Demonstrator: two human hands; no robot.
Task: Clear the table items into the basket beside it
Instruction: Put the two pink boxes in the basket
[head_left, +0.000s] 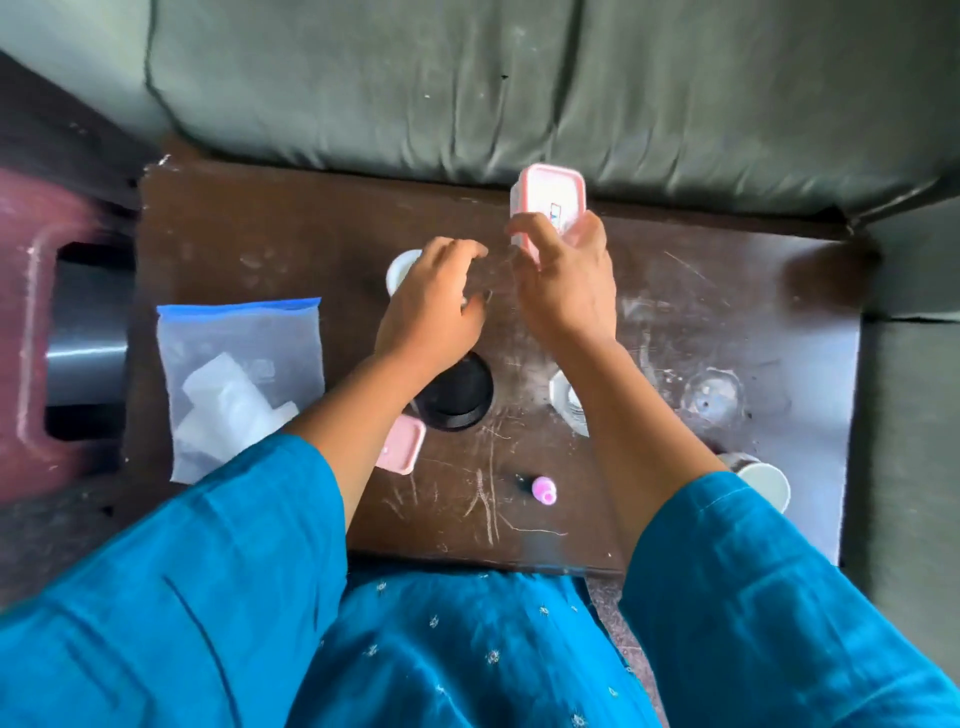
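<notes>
Nearest on the tabletop (249, 218): small pink bottle (544, 490) lying on its side w/ dark cap. Prob. light, hard, rolls easily; pinch it round the body. Right of it, white cup (763, 483) at the edge, partly under the sleeve; stiff, light, take by the rim.

Mid: pink lid (402, 447) flat, thin, needs an edge lift. It lies just beside the black lid (457, 392), which is round, rigid, easy by the rim. Zip bag (239, 384) at left holds white blocks; soft, floppy, slippery film, so best taken by the blue seal strip. Clear glass piece (711, 397) at right looks fragile; go gently. White piece (566, 400) is mostly hidden by the forearm.

Farther: left hand (431, 306) loosely curled, fingers half bent, over a white tub (402, 267); can't tell if it touches, holds nothing clearly. Right hand (569, 280) closed round the lower end of the pink box (545, 208), lifted and tilted above the tabletop. Box looks stiff, light plastic; smooth, so grip across the sides.

Basket (31, 338), reddish, sits beside the tabletop at far left, well apart from the box.
</notes>
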